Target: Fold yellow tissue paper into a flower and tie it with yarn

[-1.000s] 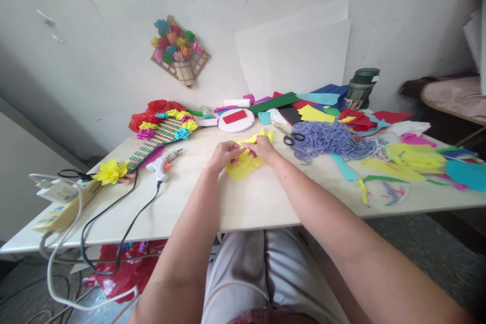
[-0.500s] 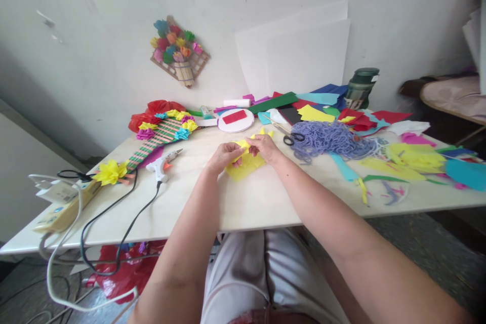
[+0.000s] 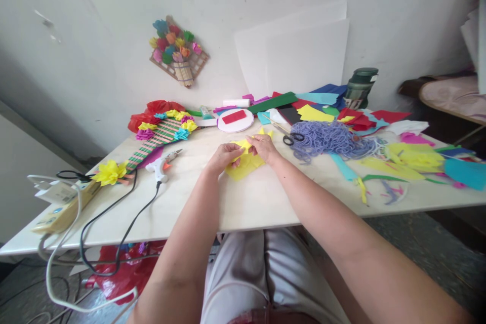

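Observation:
Both hands meet over the middle of the table, pinching a piece of yellow crepe paper. My left hand is closed on its left side, thumb and fingertips on the paper. From the right, my right hand grips the same piece near its upper edge. Parts of the paper show below and behind the fingers, while the fingers cover its middle. Just behind the hands lies a white oval disc with a red rectangle on it. Black-handled scissors rest to the right of my right hand.
A white glue gun lies left, its cord running to a power strip. Behind it is a striped, flower-trimmed craft piece. Purple yarn, coloured paper scraps and a dark green bottle occupy the right side.
Almost nothing differs. Both hands keep their hold on the yellow crepe paper in the same place, with only a slight shift of the fingers and the view.

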Motion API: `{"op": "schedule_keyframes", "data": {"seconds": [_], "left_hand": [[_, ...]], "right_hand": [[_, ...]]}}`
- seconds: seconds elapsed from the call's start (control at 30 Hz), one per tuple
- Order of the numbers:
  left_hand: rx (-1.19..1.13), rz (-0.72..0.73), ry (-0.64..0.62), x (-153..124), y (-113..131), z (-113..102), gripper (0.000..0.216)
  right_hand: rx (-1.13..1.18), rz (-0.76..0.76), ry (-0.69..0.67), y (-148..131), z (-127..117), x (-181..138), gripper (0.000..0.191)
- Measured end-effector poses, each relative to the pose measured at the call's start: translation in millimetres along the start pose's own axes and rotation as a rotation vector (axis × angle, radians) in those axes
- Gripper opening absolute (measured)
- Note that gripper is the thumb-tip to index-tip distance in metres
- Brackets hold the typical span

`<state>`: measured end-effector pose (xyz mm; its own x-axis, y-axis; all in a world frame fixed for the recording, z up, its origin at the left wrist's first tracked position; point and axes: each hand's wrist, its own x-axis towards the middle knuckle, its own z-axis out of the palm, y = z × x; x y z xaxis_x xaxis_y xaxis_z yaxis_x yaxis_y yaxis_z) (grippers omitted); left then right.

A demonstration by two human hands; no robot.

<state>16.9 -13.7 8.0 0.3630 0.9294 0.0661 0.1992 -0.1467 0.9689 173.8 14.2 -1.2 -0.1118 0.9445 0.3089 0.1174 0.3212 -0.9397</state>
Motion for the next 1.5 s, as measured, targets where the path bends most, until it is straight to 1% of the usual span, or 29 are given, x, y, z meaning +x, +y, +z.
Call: {"op": "schedule_keyframes", "data": {"seconds": [0.1,0.17,0.27,0.5,0.57,0.67,0.73,0.83,0.93,1.07,1.13,1.2,1.27,1.33,1.4,1.5], "left_hand": [[-0.001,-0.009,0.014,1.1,-1.5,-0.7,0.032],[-0.009,-0.001,0.023,0.9,-1.7,-1.2,0.032],[-0.013,0.010,0.016,-0.5,-0.6,-1.0,0.031],[-0.020,-0.012,-0.030,-0.3,1.0,1.5,0.033],[-0.036,0.009,-0.008,0.7,-0.6,1.0,0.033],[-0.044,0.052,0.034,2.3,-3.8,0.1,0.033],[-0.029,0.068,0.049,3.0,-5.1,0.2,0.033],[0.015,0.054,0.040,3.4,-5.1,1.4,0.033],[0.041,0.009,0.019,3.6,-4.8,2.4,0.034],[0.029,-0.046,0.022,5.4,-6.2,2.5,0.034],[-0.006,-0.039,0.026,6.5,-6.8,2.5,0.033],[-0.047,-0.025,0.032,7.1,-6.9,2.7,0.033],[-0.073,-0.020,0.044,6.9,-6.5,2.9,0.033],[-0.082,-0.012,0.052,6.0,-5.9,2.8,0.033],[-0.085,0.017,0.045,4.9,-5.2,2.8,0.034],[-0.087,0.059,0.025,3.7,-3.9,3.2,0.035]], "right_hand": [[-0.131,-0.063,0.034,1.0,1.1,-0.2,0.039],[-0.135,-0.079,0.024,0.4,1.1,-0.9,0.040],[-0.068,-0.058,0.006,-1.5,-0.1,-1.8,0.041],[0.134,0.037,0.029,0.1,-1.4,0.3,0.036],[0.183,0.059,-0.006,0.3,-0.8,0.3,0.038],[0.216,0.092,-0.103,-0.5,0.6,-0.8,0.037],[0.196,0.103,-0.119,-0.1,1.6,-1.3,0.035],[0.119,0.081,-0.065,3.3,2.4,0.0,0.032],[-0.076,0.015,0.019,7.6,2.2,3.0,0.033],[-0.492,-0.212,0.141,5.9,3.4,3.0,0.036],[-0.689,-0.332,0.161,1.8,5.1,0.1,0.033],[-0.816,-0.421,0.149,-2.0,7.0,-3.0,0.028],[-0.866,-0.468,0.136,-3.4,8.2,-4.6,0.026],[-0.858,-0.463,0.145,-1.8,8.1,-3.7,0.026],[-0.801,-0.410,0.174,1.9,7.0,-0.8,0.029],[-0.620,-0.300,0.188,7.0,5.2,3.1,0.035]]}}
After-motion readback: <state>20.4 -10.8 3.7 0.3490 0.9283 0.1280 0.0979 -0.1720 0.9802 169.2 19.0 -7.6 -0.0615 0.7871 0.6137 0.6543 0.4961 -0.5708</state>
